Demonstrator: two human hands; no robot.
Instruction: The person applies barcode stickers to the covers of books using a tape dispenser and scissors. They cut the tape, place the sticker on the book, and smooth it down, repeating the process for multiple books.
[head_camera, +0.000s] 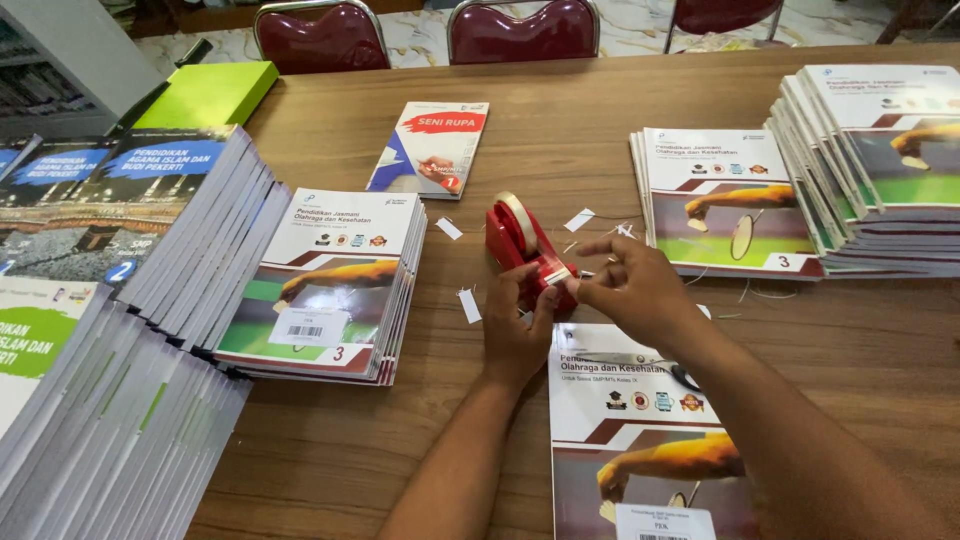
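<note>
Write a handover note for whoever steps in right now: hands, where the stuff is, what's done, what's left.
Left hand: steadies the red tape dispenser from the near side.
Right hand: fingertips pinch at the dispenser's cutter end, apparently pulling tape.
Book in front of the person: flat on the table, with a barcode sticker at its lower edge.
Small white paper slips lie scattered around the dispenser.
Done: the stack to the left has a barcode label on its top book.
Left: the stacks at right show no barcode label on their top covers.
</note>
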